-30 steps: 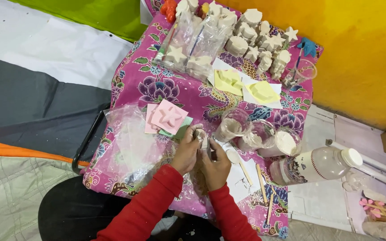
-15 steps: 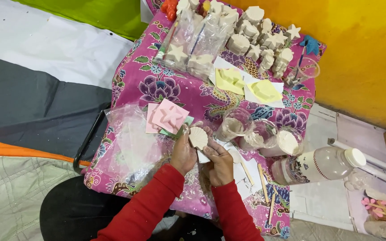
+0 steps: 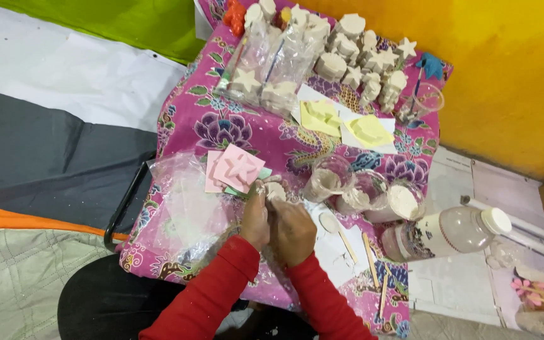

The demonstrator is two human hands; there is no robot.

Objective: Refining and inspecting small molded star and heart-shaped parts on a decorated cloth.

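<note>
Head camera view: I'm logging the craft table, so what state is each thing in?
Small white cast piece: held between both hands.
Left hand: closed on the piece.
Right hand: closed on the piece.
Plastic bottle: lying on its side, capped.
Three clear cups: upright, partly filled with white powder.

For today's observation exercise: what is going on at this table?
A person in red sleeves holds a small round white plaster piece with both hands, left hand and right hand close together, over a pink flowered tablecloth. Beside them lie pink foam sheets, clear plastic cups of white powder and a tipped plastic bottle.
</note>
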